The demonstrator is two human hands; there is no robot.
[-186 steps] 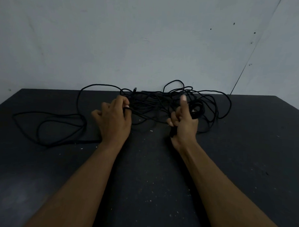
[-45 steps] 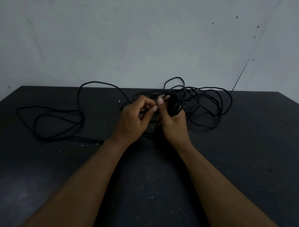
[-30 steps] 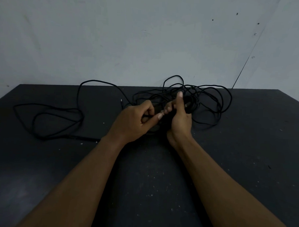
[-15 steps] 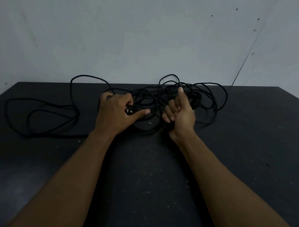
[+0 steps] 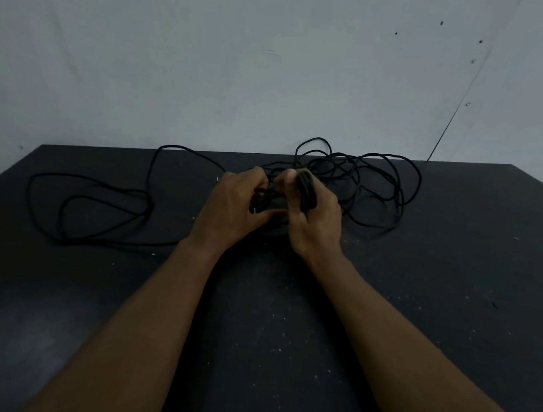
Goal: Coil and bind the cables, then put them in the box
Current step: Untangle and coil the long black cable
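Dark bench point(image 5: 447, 291), and most of the black cable point(image 5: 340, 165) sprawls loose on it: 1 heap right behind the coil point(image 5: 306, 191), long loops well off to its left. Right hand point(image 5: 319, 226) is wrapped round that small coil, left hand point(image 5: 229, 210) just left of it, pinching a strand. I'd say coiling's barely under way. Next move: lay on another loop without yanking the tangle tight. No box in view.

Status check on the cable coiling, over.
Right hand grips small black cable coil. Left hand pinches the strand feeding it. Loose black cable loops spread on dark table; no box in view.
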